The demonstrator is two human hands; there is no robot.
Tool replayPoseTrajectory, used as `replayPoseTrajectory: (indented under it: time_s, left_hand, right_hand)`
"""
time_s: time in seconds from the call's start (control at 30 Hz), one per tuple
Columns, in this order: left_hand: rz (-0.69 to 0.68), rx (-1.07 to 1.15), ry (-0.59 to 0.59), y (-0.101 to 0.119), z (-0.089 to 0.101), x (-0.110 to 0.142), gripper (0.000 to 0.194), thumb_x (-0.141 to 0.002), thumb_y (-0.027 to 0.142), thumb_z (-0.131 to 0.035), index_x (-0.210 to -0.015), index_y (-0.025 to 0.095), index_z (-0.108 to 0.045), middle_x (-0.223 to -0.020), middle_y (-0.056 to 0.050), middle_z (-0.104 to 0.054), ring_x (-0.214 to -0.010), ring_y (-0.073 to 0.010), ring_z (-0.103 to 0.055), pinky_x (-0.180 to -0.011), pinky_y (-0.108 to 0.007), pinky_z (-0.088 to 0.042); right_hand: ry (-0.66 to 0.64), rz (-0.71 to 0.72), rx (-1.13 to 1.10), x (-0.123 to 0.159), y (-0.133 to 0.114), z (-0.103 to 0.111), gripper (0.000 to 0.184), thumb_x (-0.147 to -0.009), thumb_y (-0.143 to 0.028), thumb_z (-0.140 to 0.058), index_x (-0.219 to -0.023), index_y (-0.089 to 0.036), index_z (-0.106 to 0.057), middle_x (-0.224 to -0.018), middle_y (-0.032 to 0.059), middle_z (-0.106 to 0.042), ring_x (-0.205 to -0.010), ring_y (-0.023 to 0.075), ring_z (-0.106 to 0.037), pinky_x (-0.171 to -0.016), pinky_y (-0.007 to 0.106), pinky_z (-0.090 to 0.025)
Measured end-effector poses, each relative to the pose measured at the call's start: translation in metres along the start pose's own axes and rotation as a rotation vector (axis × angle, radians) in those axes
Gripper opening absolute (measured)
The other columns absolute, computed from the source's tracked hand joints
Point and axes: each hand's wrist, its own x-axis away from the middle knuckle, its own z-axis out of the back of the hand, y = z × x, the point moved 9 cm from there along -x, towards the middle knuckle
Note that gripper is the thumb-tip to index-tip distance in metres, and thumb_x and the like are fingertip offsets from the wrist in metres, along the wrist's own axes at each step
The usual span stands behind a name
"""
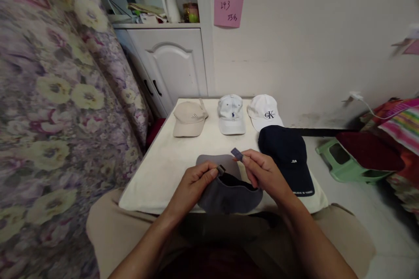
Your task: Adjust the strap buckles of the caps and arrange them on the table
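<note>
A dark grey baseball cap (229,198) lies at the near edge of the table, its back opening towards me and its brim pointing away. My left hand (199,178) pinches the dark metal-looking buckle (221,169) at one side of that opening. Between thumb and fingers, my right hand (258,168) grips the loose end of the cap's back strap (237,154), held up apart from the buckle. Close by my right forearm is a navy cap (284,148) with small white lettering on its brim.
A beige cap (190,117), a pale grey cap (231,113) and a white cap (264,111) stand along the far side of the cream-covered table (157,174). A floral curtain (65,96) hangs on the left. At right is a green stool (343,161).
</note>
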Motion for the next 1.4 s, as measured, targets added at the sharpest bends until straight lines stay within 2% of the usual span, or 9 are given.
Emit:
replayPoseTrajectory:
  time_s: [0.1,0.17,0.3,0.43,0.6,0.7,0.87,1.13,1.4]
  left_hand:
    - [-0.004,-0.014,-0.017,0.001,-0.003,0.0,0.029,-0.089,0.043,-0.061,-0.083,0.016,-0.066,-0.072,0.001,-0.06,-0.064,-0.0131,-0.05,-0.056,-0.021,-0.038]
    - [-0.011,-0.029,-0.022,0.001,-0.003,0.0,0.029,-0.089,0.043,-0.06,-0.082,0.016,-0.066,-0.073,0.0,-0.06,-0.066,-0.0134,-0.051,-0.057,-0.022,-0.038]
    - [-0.014,-0.044,-0.036,0.002,-0.005,-0.001,0.029,-0.09,0.043,-0.059,-0.083,0.016,-0.066,-0.073,0.0,-0.06,-0.066,-0.0137,-0.051,-0.059,-0.023,-0.038]
    - [-0.041,-0.05,-0.05,0.004,-0.006,-0.002,0.027,-0.09,0.041,-0.059,-0.081,0.016,-0.066,-0.074,0.0,-0.06,-0.067,-0.0137,-0.05,-0.06,-0.023,-0.038]
    - [-0.043,-0.018,-0.056,0.007,-0.008,-0.001,0.025,-0.089,0.039,-0.059,-0.08,0.017,-0.066,-0.07,0.001,-0.059,-0.062,-0.0129,-0.048,-0.058,-0.023,-0.037]
    - [-0.056,-0.01,-0.059,0.009,-0.009,-0.001,0.024,-0.088,0.038,-0.061,-0.077,0.017,-0.066,-0.068,0.002,-0.056,-0.061,-0.0125,-0.045,-0.058,-0.023,-0.036]
    - [-0.054,0.016,-0.074,0.005,-0.01,-0.003,0.023,-0.088,0.037,-0.061,-0.078,0.017,-0.066,-0.071,0.001,-0.057,-0.066,-0.0133,-0.046,-0.06,-0.023,-0.036]
    - [-0.044,0.034,-0.074,0.001,-0.01,-0.003,0.025,-0.089,0.038,-0.061,-0.078,0.016,-0.066,-0.074,-0.001,-0.061,-0.069,-0.0154,-0.051,-0.063,-0.024,-0.04]
    - [-0.034,0.048,-0.107,0.002,-0.013,-0.002,0.027,-0.09,0.038,-0.058,-0.077,0.016,-0.068,-0.074,-0.001,-0.062,-0.068,-0.0148,-0.052,-0.062,-0.024,-0.04]
  right_hand:
    - [0.0,0.04,0.006,0.002,-0.006,0.004,0.033,-0.095,-0.046,-0.053,-0.103,-0.017,-0.066,-0.06,-0.0024,-0.06,-0.04,0.008,-0.044,-0.04,0.021,-0.032]
    - [0.007,0.083,0.044,0.005,-0.013,0.008,0.03,-0.095,-0.044,-0.054,-0.098,-0.017,-0.067,-0.069,0.0003,-0.062,-0.046,0.0093,-0.049,-0.045,0.022,-0.038]
    - [0.042,0.091,0.089,0.009,-0.019,0.01,0.027,-0.097,-0.041,-0.052,-0.091,-0.018,-0.065,-0.068,-0.0005,-0.06,-0.051,0.0096,-0.046,-0.048,0.023,-0.033]
    - [-0.004,0.097,0.052,0.004,-0.013,-0.002,0.026,-0.096,-0.041,-0.055,-0.085,-0.018,-0.062,-0.062,-0.0019,-0.06,-0.054,0.0103,-0.045,-0.054,0.023,-0.033]
    - [-0.116,-0.028,-0.152,-0.007,0.012,-0.02,0.029,-0.091,-0.046,-0.059,-0.083,-0.018,-0.06,-0.048,-0.0073,-0.047,-0.044,0.0081,-0.035,-0.047,0.022,-0.024]
    - [-0.167,-0.108,-0.284,-0.009,0.023,-0.029,0.033,-0.086,-0.049,-0.063,-0.077,-0.018,-0.056,-0.047,-0.0078,-0.045,-0.041,0.0067,-0.03,-0.043,0.022,-0.017]
    - [-0.245,-0.18,-0.443,-0.011,0.031,-0.041,0.032,-0.082,-0.046,-0.067,-0.077,-0.016,-0.057,-0.045,-0.008,-0.046,-0.038,0.0053,-0.024,-0.041,0.023,-0.01]
    - [-0.31,-0.219,-0.521,-0.011,0.041,-0.05,0.031,-0.081,-0.044,-0.069,-0.075,-0.016,-0.057,-0.045,-0.0084,-0.045,-0.037,0.0045,-0.021,-0.039,0.022,-0.009]
    - [-0.414,-0.241,-0.515,-0.01,0.048,-0.058,0.032,-0.08,-0.046,-0.07,-0.077,-0.016,-0.059,-0.048,-0.0081,-0.044,-0.039,0.0047,-0.024,-0.038,0.021,-0.01]
